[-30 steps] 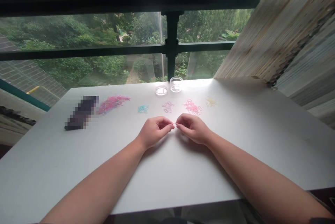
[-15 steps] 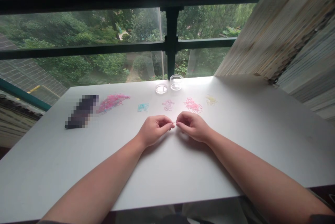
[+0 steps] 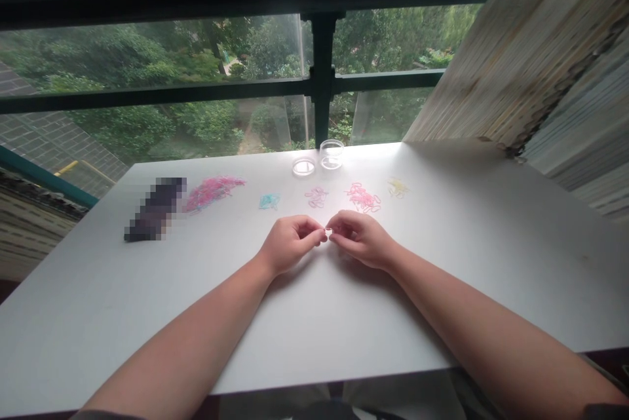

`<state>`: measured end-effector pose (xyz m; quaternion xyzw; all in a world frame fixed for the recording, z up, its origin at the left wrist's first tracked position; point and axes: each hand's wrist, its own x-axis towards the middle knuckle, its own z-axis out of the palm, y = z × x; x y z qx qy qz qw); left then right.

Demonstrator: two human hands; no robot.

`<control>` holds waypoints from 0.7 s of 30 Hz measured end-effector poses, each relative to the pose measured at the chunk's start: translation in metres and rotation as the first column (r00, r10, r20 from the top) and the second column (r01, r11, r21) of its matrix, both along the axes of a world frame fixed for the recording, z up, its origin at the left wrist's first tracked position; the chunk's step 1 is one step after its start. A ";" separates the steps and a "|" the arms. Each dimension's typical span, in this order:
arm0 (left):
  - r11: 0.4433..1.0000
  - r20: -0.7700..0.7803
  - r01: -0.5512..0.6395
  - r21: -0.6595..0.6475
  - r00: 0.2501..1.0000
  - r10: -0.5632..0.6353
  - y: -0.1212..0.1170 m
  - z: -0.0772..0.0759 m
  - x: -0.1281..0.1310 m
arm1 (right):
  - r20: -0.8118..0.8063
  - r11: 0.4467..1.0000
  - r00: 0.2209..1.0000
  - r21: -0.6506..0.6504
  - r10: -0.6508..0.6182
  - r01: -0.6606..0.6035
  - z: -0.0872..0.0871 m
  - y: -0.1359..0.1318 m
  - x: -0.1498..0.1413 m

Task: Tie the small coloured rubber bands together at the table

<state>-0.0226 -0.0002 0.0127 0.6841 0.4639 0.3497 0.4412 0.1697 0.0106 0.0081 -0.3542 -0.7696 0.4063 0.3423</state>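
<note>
My left hand [image 3: 292,243] is closed in a pinch, thumb against forefinger, over the white table. Facing it, my right hand [image 3: 361,236] has its fingertips almost touching the left ones. Between the two sets of fingertips is a tiny pinkish rubber band [image 3: 329,230], mostly hidden by the fingers. Just beyond the hands lie small piles of rubber bands: blue ones [image 3: 269,201], pale pink-purple ones [image 3: 316,196], brighter pink ones [image 3: 362,198] and yellow ones [image 3: 398,187].
A larger mixed heap of rubber bands [image 3: 215,193] lies at the left, beside a dark pixelated object [image 3: 156,210]. Near the window stand a clear round container [image 3: 331,154] and a clear shallow lid [image 3: 303,167]. A string curtain [image 3: 457,59] hangs at the right end of the table [image 3: 275,335].
The fingertips of my right hand have shifted slightly left and spread a little around the small band. My left hand stays in nearly the same place.
</note>
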 end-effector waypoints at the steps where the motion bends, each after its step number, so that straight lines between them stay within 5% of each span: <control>1: 1.000 -0.002 -0.001 -0.002 1.000 0.001 0.000 0.000 0.000 | 0.003 1.000 1.000 0.006 -0.007 0.007 0.000 0.000 0.000; 21: 0.999 0.006 0.034 -0.015 0.999 -0.034 0.001 -0.002 -0.001 | 0.061 0.996 0.998 0.090 -0.011 0.005 0.003 0.000 0.000</control>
